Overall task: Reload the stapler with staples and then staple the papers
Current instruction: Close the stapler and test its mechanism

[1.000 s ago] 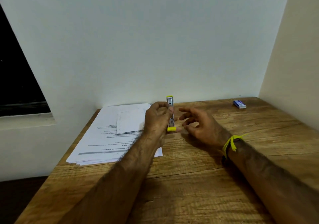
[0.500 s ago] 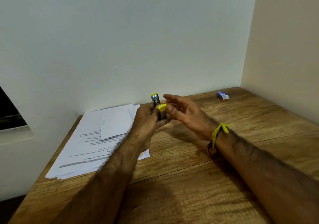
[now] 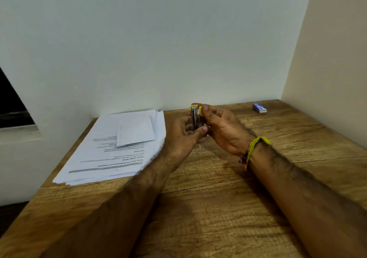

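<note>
Two bare hands meet over the middle of a wooden table (image 3: 198,208), both clamped on a small metal stapler (image 3: 195,118) with yellow trim, held upright above the wood. We see the left hand (image 3: 182,136) wrapped around the stapler's lower part, its thumb pressed across the front near the bottom. The right hand (image 3: 222,126) closes in from the other side, its fingers (image 3: 206,112) curled over the yellow piece at the top. A yellow thread band (image 3: 256,144) circles the right wrist, with small dark and red beads hanging below it.

We find a stack of printed papers (image 3: 111,154) lying flat near the table's far left corner, just beside the left forearm, which covers the stack's near right corner. A smaller folded sheet (image 3: 136,131) rests on top of the stack, toward its far end. Lines of text run across the top page; we cannot read them at this size.

Near the far right corner of the table, well apart from the hands, sits a small blue and white box (image 3: 259,108), which we take to be the staples, though its label is too small to tell. We cannot tell whether the stapler's staple channel is open or loaded, as the fingers hide most of it. Pale walls meet behind the table's far right corner.
</note>
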